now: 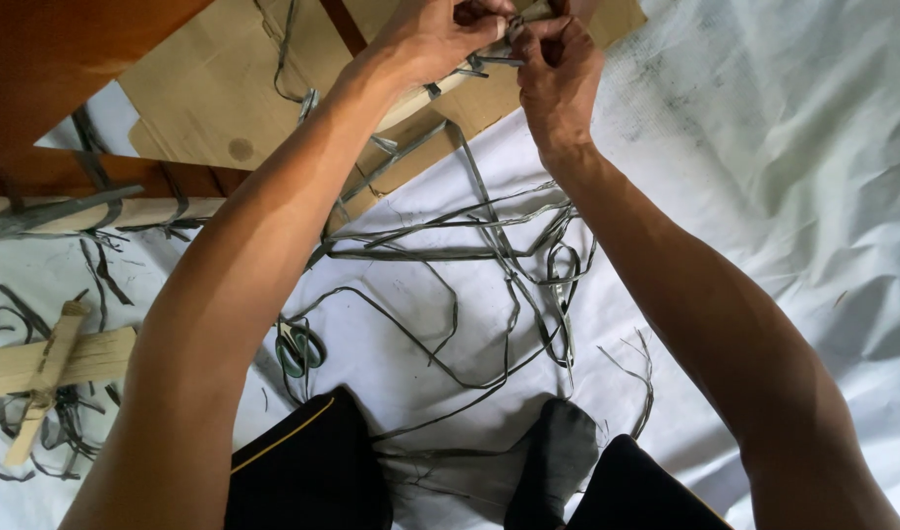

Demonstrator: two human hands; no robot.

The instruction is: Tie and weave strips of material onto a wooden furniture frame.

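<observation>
Seen from the head camera, both arms reach forward to the top edge of the picture, where the left hand and the right hand meet over a pale wooden stick. Each hand is pinched closed on a flat grey strip at the point where it crosses the stick, thumbs and fingertips drawn tight together, which looks like a way to keep the strip taut against the wood while it is wound or knotted. From there loose lengths of the same grey strip trail down in loops over the white sheet spread on the floor, slack enough to be fed upward. A sheet of brown cardboard lies under the stick near the sheet's top left edge. A pair of green-handled scissors rests on the sheet just beside the left forearm, within easy reach. At the left edge lie further wooden sticks, some already bound with strip. The person's dark-clothed knees and one grey sock show at the bottom.
</observation>
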